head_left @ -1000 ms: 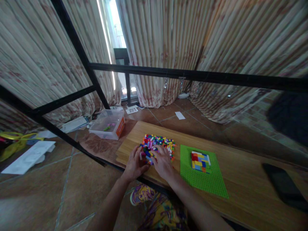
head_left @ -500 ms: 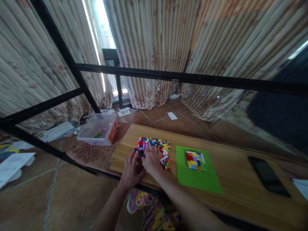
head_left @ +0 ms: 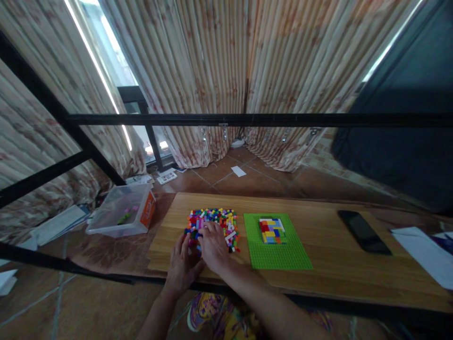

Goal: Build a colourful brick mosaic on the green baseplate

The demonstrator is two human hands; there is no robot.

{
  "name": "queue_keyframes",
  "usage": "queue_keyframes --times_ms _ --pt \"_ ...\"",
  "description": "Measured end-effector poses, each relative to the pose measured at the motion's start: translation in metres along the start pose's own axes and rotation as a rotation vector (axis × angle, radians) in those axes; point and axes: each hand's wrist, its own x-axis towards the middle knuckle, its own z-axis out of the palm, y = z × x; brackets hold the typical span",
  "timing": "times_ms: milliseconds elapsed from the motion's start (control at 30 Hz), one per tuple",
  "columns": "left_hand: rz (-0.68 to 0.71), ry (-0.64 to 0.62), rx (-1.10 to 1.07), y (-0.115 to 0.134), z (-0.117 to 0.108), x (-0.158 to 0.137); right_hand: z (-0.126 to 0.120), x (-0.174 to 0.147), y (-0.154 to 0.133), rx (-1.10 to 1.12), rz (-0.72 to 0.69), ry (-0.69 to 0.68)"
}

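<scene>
Loose toy building bricks [head_left: 231,233] in many colours lie heaped on the wooden table. At the near left side of the heap is my left hand [head_left: 181,267], its fingers stretched forward and its thumb held apart. My right hand [head_left: 214,246] bends over the middle of the heap with curled fingers; what its fingertips pinch, if anything, is hidden. To the right lies a green baseplate [head_left: 276,257]. A flat block of red, yellow, blue and white bricks [head_left: 272,231] sits on its upper part, apart from both hands.
A black phone [head_left: 364,231] and white papers [head_left: 424,250] lie at the table's [head_left: 325,264] right. Left of the table stands a clear plastic box [head_left: 122,215] with a few green and pink pieces. A black metal bar [head_left: 283,120] crosses beyond the table.
The camera view has turned right and levelled, so everything sits further left in the picture. Both hands stay at the brick heap, with little visible change in their pose.
</scene>
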Motion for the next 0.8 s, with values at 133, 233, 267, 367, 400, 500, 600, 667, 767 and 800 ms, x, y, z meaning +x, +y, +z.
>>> queue_keyframes --times_ms 133,233,267,367,400,500,600,667,767,800 --pt "0.009 -0.008 0.028 -0.001 0.0 0.002 -0.024 -0.03 0.01 0.224 0.043 0.026" --pt "-0.013 -0.014 0.034 0.0 -0.002 0.004 -0.045 -0.066 0.028 0.31 0.116 0.027" --pt "-0.021 -0.015 0.034 0.001 -0.002 0.004 -0.053 -0.078 0.037 0.325 0.141 0.034" --pt "-0.04 -0.016 0.039 0.002 -0.004 0.005 -0.076 -0.114 0.069 0.367 0.283 0.079" --pt "-0.043 -0.018 0.043 0.002 -0.005 0.005 -0.083 -0.125 0.081 0.382 0.331 0.114" --pt "-0.043 -0.024 0.045 0.001 -0.006 0.007 -0.103 -0.152 0.118 0.422 0.465 0.251" --pt "-0.058 -0.033 0.044 0.0 -0.005 0.009 -0.119 -0.171 0.15 0.446 0.584 0.352" --pt "-0.079 -0.045 0.054 0.001 -0.006 0.011 -0.128 -0.179 0.164 0.447 0.612 0.4" --pt "-0.086 -0.051 0.071 0.004 -0.008 0.013 -0.138 -0.184 0.177 0.435 0.608 0.432" --pt "-0.082 -0.053 0.076 0.005 -0.009 0.014 -0.14 -0.184 0.181 0.443 0.606 0.433"
